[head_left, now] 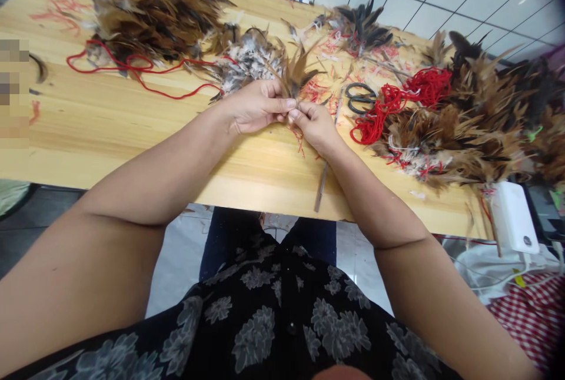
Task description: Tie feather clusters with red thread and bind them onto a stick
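Over the wooden table (110, 127), my left hand (253, 106) and my right hand (314, 124) meet fingertip to fingertip. Both pinch the base of a small bunch of brown feathers (296, 71) that fans away from me. A bit of red thread (299, 137) hangs below my right fingers. A thin wooden stick (321, 186) lies on the table under my right wrist.
A big heap of brown feathers (154, 9) with red cord (128, 68) lies at the left, and more feathers (485, 115) and a red thread tangle (397, 103) at the right. Black scissors (361, 97) lie beside it. A white power bank (514, 215) sits at the right edge.
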`<state>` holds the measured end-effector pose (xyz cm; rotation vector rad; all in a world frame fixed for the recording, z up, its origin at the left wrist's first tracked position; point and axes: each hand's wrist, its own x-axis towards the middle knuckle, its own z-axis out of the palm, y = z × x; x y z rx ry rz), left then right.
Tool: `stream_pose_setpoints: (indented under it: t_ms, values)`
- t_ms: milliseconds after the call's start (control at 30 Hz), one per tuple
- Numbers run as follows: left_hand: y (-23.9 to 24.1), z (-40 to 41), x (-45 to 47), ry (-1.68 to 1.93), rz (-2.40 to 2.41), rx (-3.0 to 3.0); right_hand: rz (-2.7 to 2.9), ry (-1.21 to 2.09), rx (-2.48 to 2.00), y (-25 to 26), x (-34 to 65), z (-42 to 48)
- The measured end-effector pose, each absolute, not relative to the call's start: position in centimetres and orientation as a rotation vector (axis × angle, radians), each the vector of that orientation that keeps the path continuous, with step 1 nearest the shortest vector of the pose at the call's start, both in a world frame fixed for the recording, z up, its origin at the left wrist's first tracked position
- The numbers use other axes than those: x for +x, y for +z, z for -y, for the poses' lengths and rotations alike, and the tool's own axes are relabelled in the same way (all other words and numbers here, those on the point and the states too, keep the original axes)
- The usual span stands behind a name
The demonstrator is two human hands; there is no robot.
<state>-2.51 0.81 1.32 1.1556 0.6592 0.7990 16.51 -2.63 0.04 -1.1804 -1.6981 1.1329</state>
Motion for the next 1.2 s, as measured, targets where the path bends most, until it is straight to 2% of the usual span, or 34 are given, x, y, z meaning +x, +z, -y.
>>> stream_pose_setpoints:
  t_ms: [400, 633, 900, 1033, 1200]
  values:
    - [1.1, -1.2, -3.0, 0.898, -0.602, 1.113, 1.584, 1.297, -1.012, 1.0, 16.5, 3.0]
    - [0.5, -1.4, -3.5, 0.809, -0.648, 1.181, 1.614, 1.281, -1.044, -0.6, 17.1, 2.1]
    - [0.7, -0.9, -2.9, 0.775, -0.569, 1.207, 1.616, 1.220, -1.130, 0.1, 16.9, 2.6]
    - [1.8, -0.9, -2.6, 0.939, -0.754, 1.233, 1.611, 1.101, -1.145, 0.0, 17.5, 2.3]
    - [3.6, -2.6, -4.3, 1.290, -1.240, 1.330, 1.539, 1.043, -1.184, 0.1, 18.2, 2.0]
